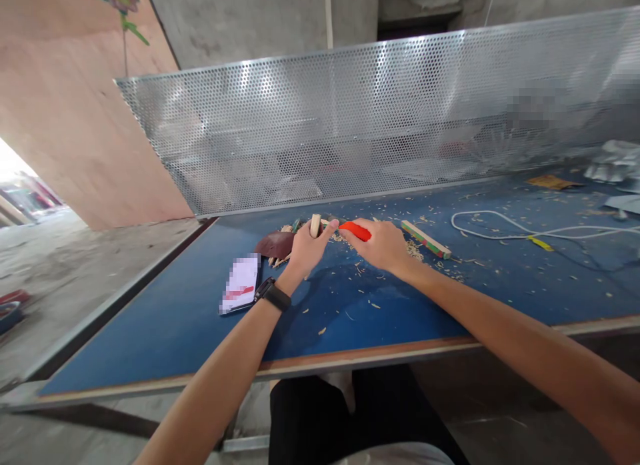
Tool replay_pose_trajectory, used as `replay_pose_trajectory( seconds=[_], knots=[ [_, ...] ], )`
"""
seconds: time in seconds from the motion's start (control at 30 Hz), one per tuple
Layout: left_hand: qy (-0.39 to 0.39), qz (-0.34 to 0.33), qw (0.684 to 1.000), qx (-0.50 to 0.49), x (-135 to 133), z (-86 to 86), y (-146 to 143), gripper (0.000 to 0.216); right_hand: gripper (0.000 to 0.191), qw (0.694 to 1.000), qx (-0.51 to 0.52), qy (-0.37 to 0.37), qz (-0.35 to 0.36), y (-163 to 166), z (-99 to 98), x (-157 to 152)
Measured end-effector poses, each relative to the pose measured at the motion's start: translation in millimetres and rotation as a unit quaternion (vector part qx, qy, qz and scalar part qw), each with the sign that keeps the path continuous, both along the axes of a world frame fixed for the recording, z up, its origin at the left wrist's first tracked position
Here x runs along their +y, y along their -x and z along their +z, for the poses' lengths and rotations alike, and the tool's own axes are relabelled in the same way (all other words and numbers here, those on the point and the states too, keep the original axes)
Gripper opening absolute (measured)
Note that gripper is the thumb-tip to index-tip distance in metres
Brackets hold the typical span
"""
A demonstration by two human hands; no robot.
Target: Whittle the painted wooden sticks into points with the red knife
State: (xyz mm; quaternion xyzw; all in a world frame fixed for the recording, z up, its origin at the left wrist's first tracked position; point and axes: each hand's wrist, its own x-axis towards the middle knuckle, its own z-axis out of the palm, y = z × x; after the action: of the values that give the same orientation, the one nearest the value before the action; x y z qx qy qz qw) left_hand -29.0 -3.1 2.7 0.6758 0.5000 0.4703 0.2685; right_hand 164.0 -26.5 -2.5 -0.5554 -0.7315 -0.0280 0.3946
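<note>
My left hand (pixel 304 251) is closed around a pale wooden stick (pixel 315 225), whose end sticks up above the fingers. Gripped in my right hand (pixel 387 245) is a bright orange-red knife (pixel 356 230), its tip end pointing left at my left thumb. The two hands nearly meet over the table, and the blade is too small to make out. Wood shavings (pixel 414 249) lie around and beneath the hands. Just left of my left hand are a dark reddish-brown piece (pixel 275 245) and several wood offcuts.
The blue table (pixel 165 325) has a perforated metal screen (pixel 300 138) along its back. A phone (pixel 241 285) lies by my left wrist. A wooden strip with green and red sides (pixel 425 239) rests right of my right hand, with a white cable (pixel 490 235) farther right.
</note>
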Motion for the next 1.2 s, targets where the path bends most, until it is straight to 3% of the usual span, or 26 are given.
replay_pose_trajectory(
  seconds=[0.23,0.47,0.73,0.87,1.03,1.2],
  knots=[
    [-0.019,-0.069,0.997,-0.036,-1,-1.7,3,0.048,0.052,0.991,0.013,0.035,0.132,-10,5.3,0],
    [-0.015,-0.084,0.996,-0.02,-4,-1.8,2,0.042,0.055,0.986,0.005,0.047,0.163,-14,6.3,2],
    [-0.03,-0.061,0.998,0.002,2,-2.4,-1,0.047,0.048,0.998,-0.059,-0.026,0.019,-5,3.2,-2],
    [0.008,-0.027,0.999,-0.025,1,-2.2,-5,0.056,0.048,0.999,-0.01,-0.035,0.009,4,3.6,-5],
    [0.052,-0.049,0.996,-0.045,0,-2.9,-1,0.056,0.05,0.996,0.006,0.02,0.088,-5,4.2,-1],
    [0.05,-0.106,0.992,-0.05,-2,-2.5,2,0.054,0.057,0.98,0.011,0.06,0.187,-16,5.5,5]
  ],
)
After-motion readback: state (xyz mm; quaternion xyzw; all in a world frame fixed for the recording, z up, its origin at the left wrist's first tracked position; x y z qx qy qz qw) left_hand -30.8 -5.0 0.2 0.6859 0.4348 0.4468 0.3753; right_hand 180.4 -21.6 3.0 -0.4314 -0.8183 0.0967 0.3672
